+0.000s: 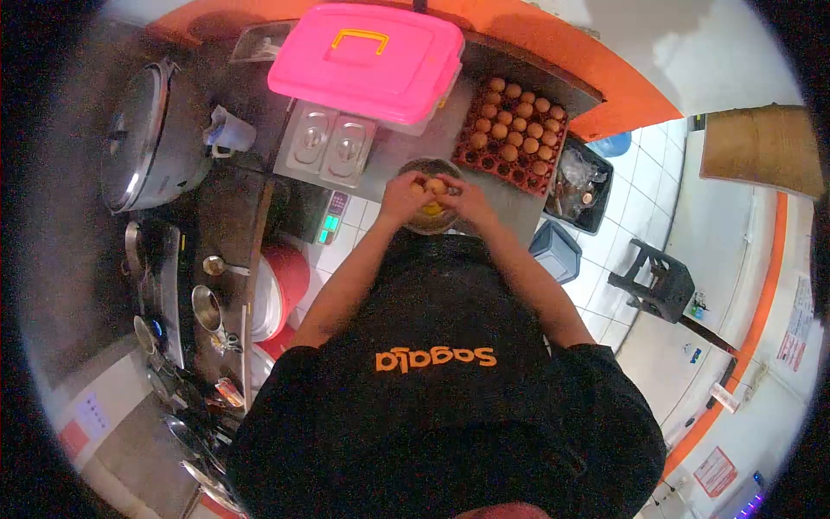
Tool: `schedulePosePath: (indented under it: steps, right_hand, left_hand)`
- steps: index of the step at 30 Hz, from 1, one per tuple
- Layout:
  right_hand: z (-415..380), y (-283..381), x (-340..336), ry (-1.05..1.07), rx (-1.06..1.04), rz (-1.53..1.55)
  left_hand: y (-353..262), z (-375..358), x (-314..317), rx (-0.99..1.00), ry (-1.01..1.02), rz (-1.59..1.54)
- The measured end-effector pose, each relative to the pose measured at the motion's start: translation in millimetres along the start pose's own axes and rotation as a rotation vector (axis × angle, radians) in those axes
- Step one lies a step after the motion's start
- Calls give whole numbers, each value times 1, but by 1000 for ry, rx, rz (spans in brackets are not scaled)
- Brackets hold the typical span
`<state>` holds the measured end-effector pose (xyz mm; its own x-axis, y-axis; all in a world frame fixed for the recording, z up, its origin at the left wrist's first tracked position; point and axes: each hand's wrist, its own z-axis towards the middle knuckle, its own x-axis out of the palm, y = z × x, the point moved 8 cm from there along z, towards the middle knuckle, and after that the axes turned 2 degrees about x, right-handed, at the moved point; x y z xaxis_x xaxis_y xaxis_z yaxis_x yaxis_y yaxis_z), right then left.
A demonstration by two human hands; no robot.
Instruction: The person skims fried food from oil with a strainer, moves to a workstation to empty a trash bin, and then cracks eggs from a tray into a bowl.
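Observation:
Close together over a round bowl point(430, 227), both my hands have their fingers curled round brown eggshell. My left hand point(405, 199) grips the shell from the left, while my right hand point(465, 201) grips the rounded brown egg point(436, 185) from the right. The shell seems to be in two parts, and I cannot tell if it is one broken egg or two eggs. Below the fingers, yellow yolk point(432, 208) shows in the bowl. To the right of the bowl, a red egg tray point(493, 169) carries many brown eggs, with several bare sockets along its near side.
A pink lidded box point(367, 60) stands behind two lidded steel pans point(331, 145) on the counter. A black bin point(588, 212) with rubbish sits right of the counter, near a grey bin point(555, 251). Pots and a ladle point(225, 266) lie at the left.

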<state>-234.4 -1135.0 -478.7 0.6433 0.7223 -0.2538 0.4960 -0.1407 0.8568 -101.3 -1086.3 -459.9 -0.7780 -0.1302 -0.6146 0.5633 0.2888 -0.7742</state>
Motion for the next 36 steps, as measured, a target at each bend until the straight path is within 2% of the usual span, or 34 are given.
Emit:
schedulePosePath:
  steps: [3, 5, 7, 8, 10, 12, 13, 15, 17, 19, 20, 22, 24, 25, 26, 27, 28, 29, 30, 31, 32, 34, 36]
  right_hand:
    - [22, -33, 10, -51, -43, -22]
    - [25, -28, 11, -100, -86, -125]
    - [26, -27, 11, -149, -126, -228]
    - [28, -30, 12, -140, -123, -199]
    - [30, -37, 15, -128, -117, -170]
    - [35, -59, 24, -33, 66, 76]
    - [40, -65, 25, -31, 66, 75]
    - [46, -56, 25, -72, -195, -154]
    - [32, -32, 16, -58, -150, -185]
    - [27, -27, 12, -46, -105, -217]
    - [28, -26, 10, -49, -150, -237]
    - [28, -27, 7, -50, -198, -257]
    - [25, -22, -3, -177, -304, -296]
    - [25, -21, -3, -177, -304, -297]
    - [27, -28, -7, -177, -208, -135]
    - [29, -36, -9, -176, -110, 27]
    - [28, -31, -11, -177, -109, 26]
    - [24, -12, -13, -178, -220, 18]
    - [20, 3, -13, -180, -329, 9]
    - [20, 2, -13, -184, -325, 10]
    - [22, -2, -7, -132, -279, -10]
    - [21, -1, -3, -88, -231, -27]
    - [11, 4, 0, 41, -61, 77]
  left_hand:
    - [6, 2, 5, 45, -64, -45]
    - [16, 2, 11, -29, -55, 85]
    - [14, -1, 12, 22, -87, 188]
    - [10, -2, 11, 74, -121, 290]
    - [14, -3, 13, 54, -94, 227]
    - [16, -2, 13, 32, -70, 164]
    - [18, 0, 11, -19, -48, 141]
    - [28, -1, 11, -74, -24, 116]
    - [47, 2, 8, 37, -91, -25]
    - [57, 5, 0, -38, -101, 65]
    - [63, 5, -4, -113, -112, 157]
    - [59, 3, -13, -120, -153, 175]
    - [50, -1, -22, -129, -195, 192]
    - [65, -6, -18, -316, -172, -74]
    - [77, -12, -9, -499, -146, -342]
    - [92, -11, -1, -499, -146, -342]
    - [122, -10, 34, -585, -29, -733]
    - [131, -11, 61, -660, 96, -1124]
    - [128, -11, 62, -660, 101, -1124]
    - [119, -16, 68, -728, 164, -1232]
    - [104, -22, 73, -796, 230, -1339]
    - [75, -27, 67, -816, 261, -1337]
    - [65, -26, 72, -830, 296, -1336]
